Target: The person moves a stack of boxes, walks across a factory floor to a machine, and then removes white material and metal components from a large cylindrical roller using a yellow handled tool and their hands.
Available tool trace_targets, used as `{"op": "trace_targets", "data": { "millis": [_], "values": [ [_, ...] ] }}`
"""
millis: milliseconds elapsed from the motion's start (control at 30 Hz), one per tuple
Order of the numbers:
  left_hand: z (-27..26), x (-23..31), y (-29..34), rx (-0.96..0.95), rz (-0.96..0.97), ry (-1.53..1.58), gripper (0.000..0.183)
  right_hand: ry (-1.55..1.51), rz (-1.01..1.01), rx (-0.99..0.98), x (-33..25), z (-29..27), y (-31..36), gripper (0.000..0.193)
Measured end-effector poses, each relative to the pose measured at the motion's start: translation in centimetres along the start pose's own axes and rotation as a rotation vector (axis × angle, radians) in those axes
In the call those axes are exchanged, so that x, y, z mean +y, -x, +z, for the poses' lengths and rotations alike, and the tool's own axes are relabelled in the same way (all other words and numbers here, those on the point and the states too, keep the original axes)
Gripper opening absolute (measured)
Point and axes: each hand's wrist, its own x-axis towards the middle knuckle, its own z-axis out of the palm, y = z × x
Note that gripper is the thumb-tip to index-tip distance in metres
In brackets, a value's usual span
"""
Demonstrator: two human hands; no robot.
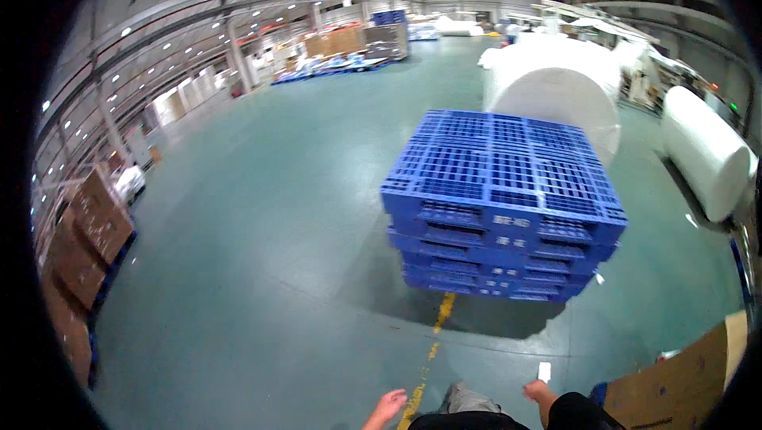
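Two bare hands are seen at the lower edge, above a green floor. If the stack of blue pallets were pushed forward, the large white roll close behind it could be struck and marked. The right arm could also be caught on the cardboard box close beside it if a turn were made. The small white item could be dropped through a loose hold or, if it is on the floor, slipped on.

The white item is placed just beyond the fingertips of the right hand; whether it is gripped cannot be told. The left hand is loosely opened, its fingers slightly bent, with nothing seen in it. The pallets are set ahead of both hands, touched by neither, across a worn yellow line.
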Motion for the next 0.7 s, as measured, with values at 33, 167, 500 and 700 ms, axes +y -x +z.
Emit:
{"op": "trace_targets", "data": {
  "millis": [33, 167, 500, 700],
  "values": [
    [-2.1, 1.6, -0.5, 0.048, 0.051, 0.027, 0.044, 0.028, -0.051, -0.130, -2.6, -0.2, -2.5, 0.022],
    [-10.1, 3.4, -2.7, 0.273, 0.102, -0.099, 0.044, -0.109, 0.005, -0.375, -10.5, -6.6, -7.6, 0.023],
    [-25.8, -5.7, 0.1, 0.661, -0.628, 0.063, 0.040, 0.013, -0.412, 0.003, -37.4, -38.8, -42.2, 0.028],
    [-31.5, -4.7, 1.5, 0.741, -0.893, 0.293, 0.043, -1.187, -0.400, -0.144, -60.4, -61.9, -48.9, 0.024]
  ]
}}
